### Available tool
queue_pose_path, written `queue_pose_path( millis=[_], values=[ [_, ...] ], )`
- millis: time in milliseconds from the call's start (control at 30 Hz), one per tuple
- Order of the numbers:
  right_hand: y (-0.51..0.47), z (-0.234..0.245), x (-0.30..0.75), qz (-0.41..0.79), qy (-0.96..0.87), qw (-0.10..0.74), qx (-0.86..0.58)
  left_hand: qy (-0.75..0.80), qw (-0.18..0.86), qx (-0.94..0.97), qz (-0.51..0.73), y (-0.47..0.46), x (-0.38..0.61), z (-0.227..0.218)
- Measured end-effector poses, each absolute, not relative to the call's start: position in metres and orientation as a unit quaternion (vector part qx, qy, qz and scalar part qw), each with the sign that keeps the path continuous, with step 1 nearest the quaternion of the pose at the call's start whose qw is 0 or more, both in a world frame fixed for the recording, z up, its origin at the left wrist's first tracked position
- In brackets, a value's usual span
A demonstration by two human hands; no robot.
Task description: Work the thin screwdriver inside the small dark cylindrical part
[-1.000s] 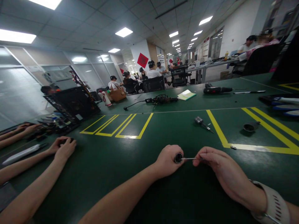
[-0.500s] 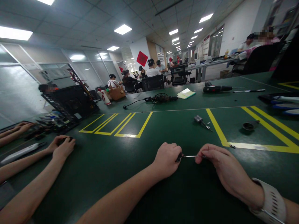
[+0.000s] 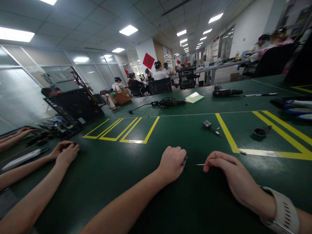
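Note:
My left hand [image 3: 172, 164] is closed in a fist around a small dark part [image 3: 185, 160]; only its end shows beside the thumb, and the rest is hidden. To its right, my right hand [image 3: 227, 174] pinches a thin metal rod [image 3: 197, 164] between thumb and fingertips. The rod's free tip points left at the dark part, with a small gap between them. Both hands are just above the green table [image 3: 136, 201]. Beyond them lie a small tool with a knurled grip [image 3: 207, 124] and a little metal cup-shaped part [image 3: 260, 131].
Yellow tape [image 3: 226, 133] marks the table. Farther back are a power screwdriver [image 3: 227, 92], a pen [image 3: 260, 95], a notepad [image 3: 195, 97] and a bundled cable [image 3: 168, 102]. At left, a co-worker's hands [image 3: 65, 151] hold something dark near a white tool [image 3: 21, 159].
The rod's tip has come away from the dark part, leaving a gap where they met before. My left hand has shifted slightly left and up.

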State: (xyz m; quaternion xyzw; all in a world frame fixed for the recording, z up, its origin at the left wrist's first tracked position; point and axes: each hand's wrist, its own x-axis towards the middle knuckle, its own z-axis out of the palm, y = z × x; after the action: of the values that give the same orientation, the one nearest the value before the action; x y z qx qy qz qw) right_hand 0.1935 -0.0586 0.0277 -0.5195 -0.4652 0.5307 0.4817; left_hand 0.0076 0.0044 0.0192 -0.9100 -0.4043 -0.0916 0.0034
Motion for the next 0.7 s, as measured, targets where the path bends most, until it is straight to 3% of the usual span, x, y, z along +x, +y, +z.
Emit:
queue_pose_path(
  millis=[100,200,300,500,700],
  values=[
    [-0.0589,0.0290,0.1930,0.523,-0.471,0.472,-0.532,-0.430,-0.092,-0.883,-0.163,0.0100,0.0053,0.0167],
    [-0.0592,0.0319,0.1919,0.523,-0.474,0.465,-0.534,-0.397,-0.252,-0.847,-0.249,0.0145,0.0026,0.0164],
    [-0.0589,0.0321,0.1912,0.520,-0.472,0.469,-0.536,-0.335,-0.361,-0.833,-0.252,0.0157,0.0008,0.0186],
    [-0.0572,0.0265,0.1944,0.499,-0.455,0.504,-0.538,-0.330,-0.333,-0.863,-0.185,0.0130,0.0016,0.0213],
    [-0.0631,0.0264,0.1966,0.512,-0.433,0.571,-0.473,-0.313,-0.312,-0.850,-0.287,0.0158,0.0003,0.0149]
  ],
)
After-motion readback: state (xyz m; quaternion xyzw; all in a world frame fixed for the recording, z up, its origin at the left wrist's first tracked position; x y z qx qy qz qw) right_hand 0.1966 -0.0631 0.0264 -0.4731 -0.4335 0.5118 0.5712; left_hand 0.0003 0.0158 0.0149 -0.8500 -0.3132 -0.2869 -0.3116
